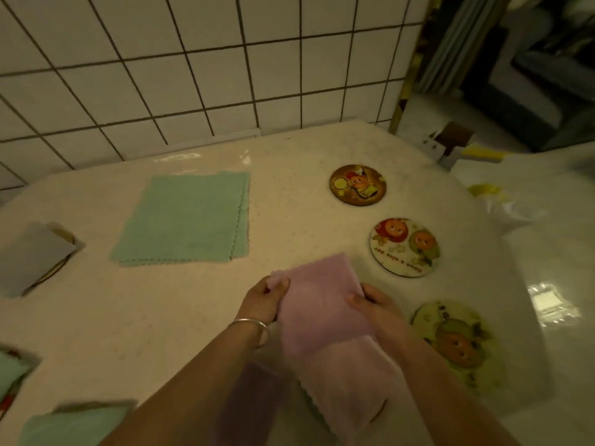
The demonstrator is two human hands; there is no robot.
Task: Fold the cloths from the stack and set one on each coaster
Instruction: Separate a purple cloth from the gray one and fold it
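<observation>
A pink cloth (pixel 318 300) is held over the table between my two hands. My left hand (pixel 265 299) pinches its left edge, and my right hand (pixel 370 300) grips its right edge. Below it lies another folded pink cloth (pixel 347 381) on a partly hidden coaster. A stack of green cloths (pixel 186 220) lies flat near the back. Three round picture coasters stand bare on the right: far (pixel 358 185), middle (pixel 405 247) and near (pixel 457 346).
A grey folded cloth (pixel 30 255) covers a coaster at the left. Folded green cloths sit at the lower left (pixel 74 424) and left edge (pixel 9 371). A tiled wall (pixel 193 75) backs the table. Clear plastic wrapping (pixel 553 304) lies at the right.
</observation>
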